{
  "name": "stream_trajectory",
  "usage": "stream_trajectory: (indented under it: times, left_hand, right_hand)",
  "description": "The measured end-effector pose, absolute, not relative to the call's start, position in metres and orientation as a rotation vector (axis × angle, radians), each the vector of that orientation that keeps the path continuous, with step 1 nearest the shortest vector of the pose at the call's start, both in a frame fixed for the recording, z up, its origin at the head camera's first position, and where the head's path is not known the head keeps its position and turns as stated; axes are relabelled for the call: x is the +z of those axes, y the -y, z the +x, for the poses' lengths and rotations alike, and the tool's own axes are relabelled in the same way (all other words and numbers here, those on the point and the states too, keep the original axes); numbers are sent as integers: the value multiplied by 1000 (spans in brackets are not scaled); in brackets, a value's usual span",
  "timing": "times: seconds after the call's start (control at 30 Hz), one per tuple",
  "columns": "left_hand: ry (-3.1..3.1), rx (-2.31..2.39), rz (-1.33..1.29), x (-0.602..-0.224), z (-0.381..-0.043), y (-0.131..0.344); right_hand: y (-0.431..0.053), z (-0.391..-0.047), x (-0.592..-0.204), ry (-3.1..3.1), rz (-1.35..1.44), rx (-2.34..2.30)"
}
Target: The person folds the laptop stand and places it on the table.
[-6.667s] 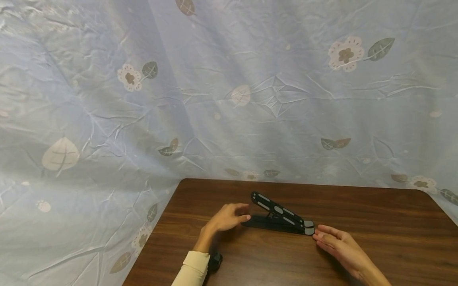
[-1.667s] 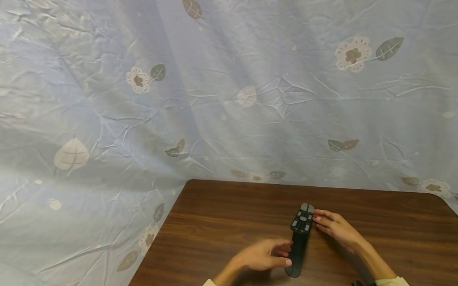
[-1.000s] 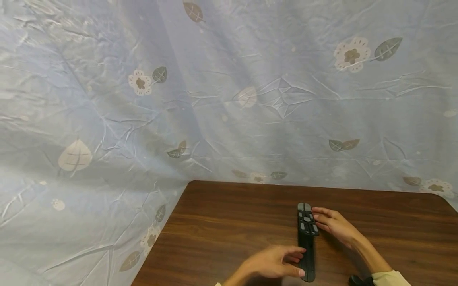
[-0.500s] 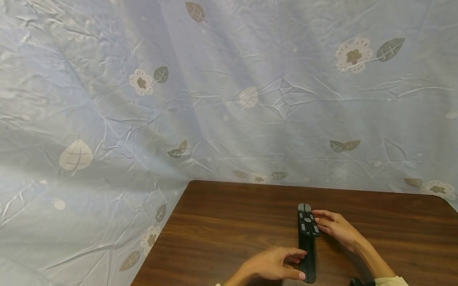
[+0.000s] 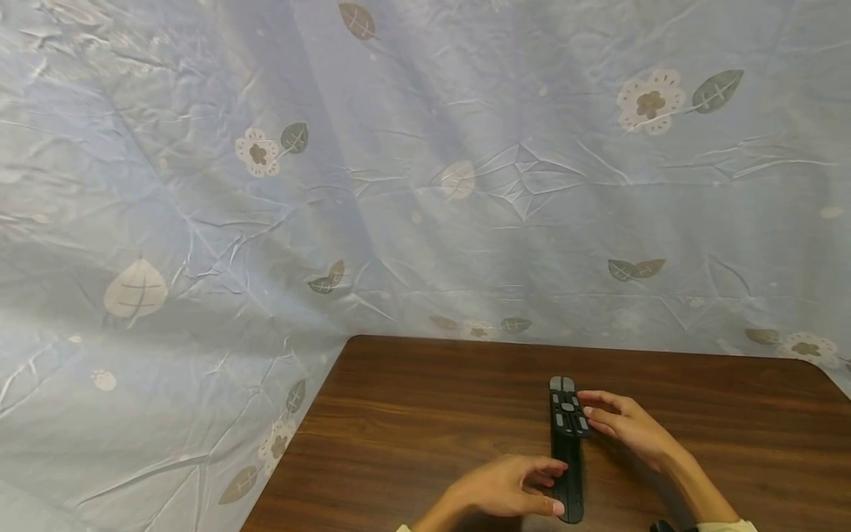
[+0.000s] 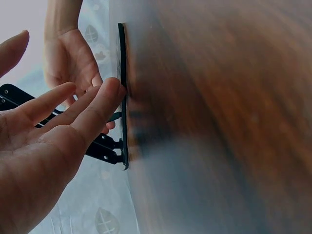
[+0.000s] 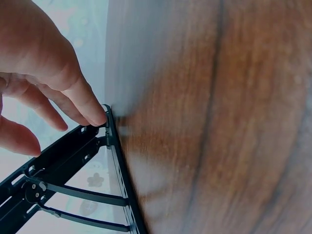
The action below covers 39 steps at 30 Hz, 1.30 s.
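Observation:
A black folding laptop stand [image 5: 567, 443] with grey pads stands on the wooden table, its length running away from me. Its upper arm [image 7: 63, 161] is tilted up from the base plate, with curved struts between them. My left hand [image 5: 508, 485] is beside the near part of the base, and its extended fingertips touch the base's edge in the left wrist view. At the far, hinged end, my right hand [image 5: 628, 425] reaches in from the right; one fingertip touches the stand near the hinge in the right wrist view. Neither hand is wrapped around it.
The brown wooden table [image 5: 432, 399] has rounded far corners. A pale blue curtain [image 5: 412, 244] printed with leaves and flowers hangs behind it and along the left. A small dark object [image 5: 662, 526] shows beside the right sleeve at the bottom edge.
The stand lay crosswise several seconds ago and has been turned to point away from me, with a small last turn about a second ago. Since then, stand and hands have hardly moved.

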<state>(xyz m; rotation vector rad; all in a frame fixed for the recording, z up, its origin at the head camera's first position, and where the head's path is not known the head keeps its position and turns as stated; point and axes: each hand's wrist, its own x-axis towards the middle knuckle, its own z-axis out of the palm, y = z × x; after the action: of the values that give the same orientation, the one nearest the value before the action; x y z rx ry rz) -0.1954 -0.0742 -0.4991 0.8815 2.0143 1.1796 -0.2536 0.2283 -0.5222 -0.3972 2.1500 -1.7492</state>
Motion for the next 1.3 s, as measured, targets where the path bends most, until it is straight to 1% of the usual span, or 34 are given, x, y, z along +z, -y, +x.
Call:
stream_trajectory:
  times: [0.3, 0.5, 0.7, 0.87, 1.1, 1.3]
  left_hand:
    - [-2025, 1185, 882, -500, -195, 71]
    - [-2065, 1207, 872, -495, -200, 75]
    - [-2283, 1199, 936, -481, -213, 81]
    - [-2452, 1140, 939, -476, -222, 83]
    - [-2616, 1063, 954, -477, -232, 74]
    - [-2649, 1073, 964, -479, -237, 60]
  right_hand:
    - [-226, -253, -524, -2148, -345, -1761]
    - [-227, -245, -520, -2235, -424, -1711]
    - [-226, -236, -507, -2381, -469, -1648]
    - [-226, -230, -499, -2458, -534, -1576]
    - [-227, -224, -492, -2549, -639, -1487]
    - [-221, -223, -500, -2666, -706, -1447]
